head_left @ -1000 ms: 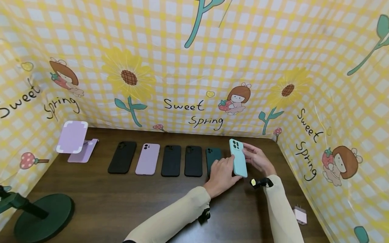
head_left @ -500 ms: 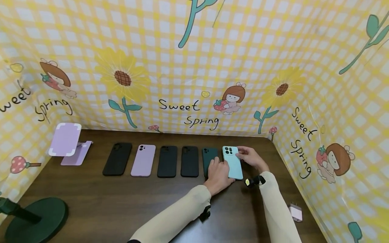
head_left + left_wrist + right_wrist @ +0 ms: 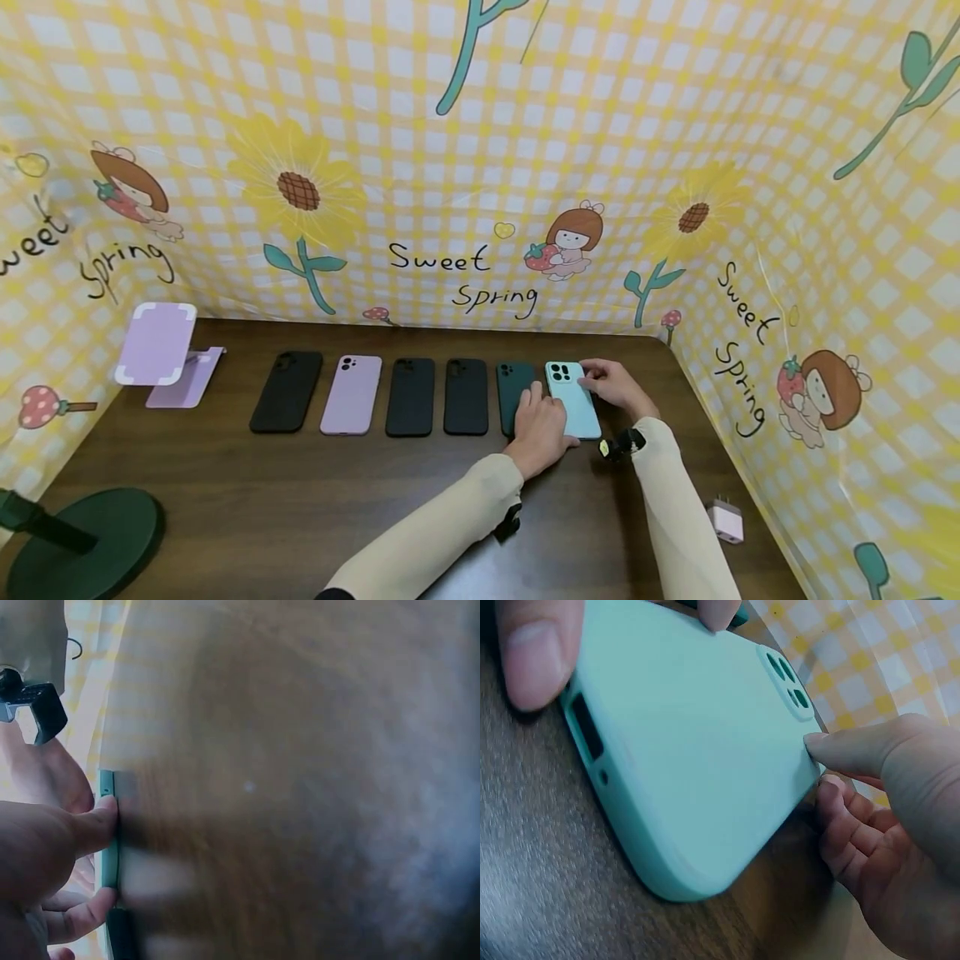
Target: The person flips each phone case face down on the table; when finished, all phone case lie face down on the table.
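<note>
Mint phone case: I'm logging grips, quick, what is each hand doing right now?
Left hand: thumb and fingers pinch the near end of the mint phone case.
Right hand: fingertips touch the case's far right edge; grip cannot be told.
</note>
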Demonstrator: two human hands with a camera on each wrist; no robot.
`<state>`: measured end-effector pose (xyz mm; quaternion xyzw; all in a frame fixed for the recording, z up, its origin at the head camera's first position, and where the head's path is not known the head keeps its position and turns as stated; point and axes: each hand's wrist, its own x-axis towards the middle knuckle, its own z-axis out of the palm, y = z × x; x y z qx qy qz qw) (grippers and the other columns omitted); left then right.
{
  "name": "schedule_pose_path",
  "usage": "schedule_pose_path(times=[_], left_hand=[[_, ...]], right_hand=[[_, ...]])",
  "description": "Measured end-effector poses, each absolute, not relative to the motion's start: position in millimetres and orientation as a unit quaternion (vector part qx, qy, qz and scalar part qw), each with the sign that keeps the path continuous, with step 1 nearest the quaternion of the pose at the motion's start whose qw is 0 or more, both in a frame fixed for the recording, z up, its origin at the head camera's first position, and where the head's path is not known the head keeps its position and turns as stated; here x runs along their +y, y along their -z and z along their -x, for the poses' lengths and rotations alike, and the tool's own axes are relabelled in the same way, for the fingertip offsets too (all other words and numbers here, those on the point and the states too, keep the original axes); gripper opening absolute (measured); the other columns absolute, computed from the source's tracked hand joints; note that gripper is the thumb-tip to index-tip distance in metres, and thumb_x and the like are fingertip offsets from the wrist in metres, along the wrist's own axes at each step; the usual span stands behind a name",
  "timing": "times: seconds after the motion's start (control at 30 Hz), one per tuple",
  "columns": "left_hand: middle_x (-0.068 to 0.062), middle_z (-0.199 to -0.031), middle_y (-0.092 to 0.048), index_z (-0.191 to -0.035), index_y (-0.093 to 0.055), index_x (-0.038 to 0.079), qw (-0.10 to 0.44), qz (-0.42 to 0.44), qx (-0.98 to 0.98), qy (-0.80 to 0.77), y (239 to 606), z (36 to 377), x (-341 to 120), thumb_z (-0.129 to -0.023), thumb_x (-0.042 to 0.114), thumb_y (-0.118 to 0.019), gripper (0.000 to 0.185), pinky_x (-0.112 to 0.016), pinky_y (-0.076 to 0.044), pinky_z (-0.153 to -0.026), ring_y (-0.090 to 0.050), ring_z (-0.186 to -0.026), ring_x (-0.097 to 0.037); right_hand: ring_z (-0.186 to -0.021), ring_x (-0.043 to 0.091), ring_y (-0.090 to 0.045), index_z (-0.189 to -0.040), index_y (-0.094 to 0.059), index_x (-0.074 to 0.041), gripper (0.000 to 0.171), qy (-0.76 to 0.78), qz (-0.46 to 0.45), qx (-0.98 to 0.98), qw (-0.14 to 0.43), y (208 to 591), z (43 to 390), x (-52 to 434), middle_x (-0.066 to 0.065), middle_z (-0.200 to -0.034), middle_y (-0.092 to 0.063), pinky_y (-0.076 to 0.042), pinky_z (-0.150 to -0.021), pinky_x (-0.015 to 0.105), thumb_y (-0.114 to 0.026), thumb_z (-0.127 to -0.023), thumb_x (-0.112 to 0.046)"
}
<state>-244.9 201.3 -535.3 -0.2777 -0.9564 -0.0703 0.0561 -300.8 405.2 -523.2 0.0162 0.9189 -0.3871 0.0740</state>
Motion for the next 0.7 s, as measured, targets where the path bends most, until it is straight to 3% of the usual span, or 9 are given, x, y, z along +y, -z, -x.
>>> schedule_pose_path(times=[0.23,0.4,0.47,0.57,0.63,0.7], left_hand=[[0.001,-0.091,-0.069,-0.099,-0.071,0.016,0.035,0.271,-0.959,0.071,535.9,249.2,196.4,-0.084,0.066,-0.074,0.052,-0.035,-0.027,-0.083,-0.038,-0.097,-0.021],[0.001,-0.113,-0.072,-0.131,-0.066,0.014,0.026,0.306,-0.945,0.112,532.3,245.4,185.3,-0.088,0.064,-0.071,0.067,-0.031,-0.030,-0.083,-0.039,-0.096,-0.018],[0.003,-0.117,-0.071,-0.134,-0.065,0.017,0.037,0.340,-0.927,0.151,528.0,241.3,176.5,-0.091,0.059,-0.071,0.061,-0.029,-0.035,-0.083,-0.043,-0.096,-0.016],[0.005,-0.113,-0.070,-0.123,-0.072,0.023,0.050,0.399,-0.890,0.214,516.7,236.0,158.1,-0.097,0.047,-0.069,0.035,-0.029,-0.042,-0.085,-0.051,-0.097,-0.014],[0.006,-0.112,-0.070,-0.117,-0.075,0.024,0.049,0.434,-0.865,0.245,506.5,233.2,141.9,-0.101,0.040,-0.065,0.024,-0.030,-0.047,-0.089,-0.057,-0.101,-0.013],[0.005,-0.119,-0.070,-0.121,-0.074,0.024,0.034,0.461,-0.847,0.264,497.2,230.8,123.0,-0.105,0.037,-0.059,0.025,-0.032,-0.050,-0.095,-0.061,-0.108,-0.013]], right_hand=[[-0.084,0.018,-0.053,-0.143,-0.056,0.001,0.045,0.392,-0.018,0.916,0.079,524.7,305.7,400.4,0.011,-0.103,-0.063,-0.045,-0.075,0.030,-0.063,-0.103,-0.019],[-0.082,0.016,-0.055,-0.144,-0.057,-0.002,0.047,0.389,-0.018,0.919,0.054,524.6,302.8,405.5,0.012,-0.103,-0.064,-0.046,-0.073,0.029,-0.062,-0.104,-0.027],[-0.081,0.017,-0.054,-0.141,-0.060,-0.003,0.045,0.392,-0.017,0.920,0.016,522.2,297.6,407.6,0.014,-0.102,-0.065,-0.046,-0.072,0.028,-0.062,-0.104,-0.030],[-0.088,0.019,-0.059,-0.136,-0.065,-0.004,0.042,0.395,0.000,0.918,-0.047,512.9,287.1,404.3,0.016,-0.109,-0.069,-0.048,-0.075,0.029,-0.062,-0.104,-0.032],[-0.097,0.023,-0.064,-0.134,-0.066,-0.006,0.040,0.390,0.029,0.917,-0.074,503.6,279.6,396.2,0.016,-0.118,-0.070,-0.053,-0.082,0.034,-0.062,-0.104,-0.032],[-0.110,0.028,-0.065,-0.135,-0.066,-0.008,0.039,0.377,0.073,0.920,-0.082,493.2,271.2,383.4,0.014,-0.129,-0.067,-0.054,-0.090,0.043,-0.062,-0.104,-0.031]])
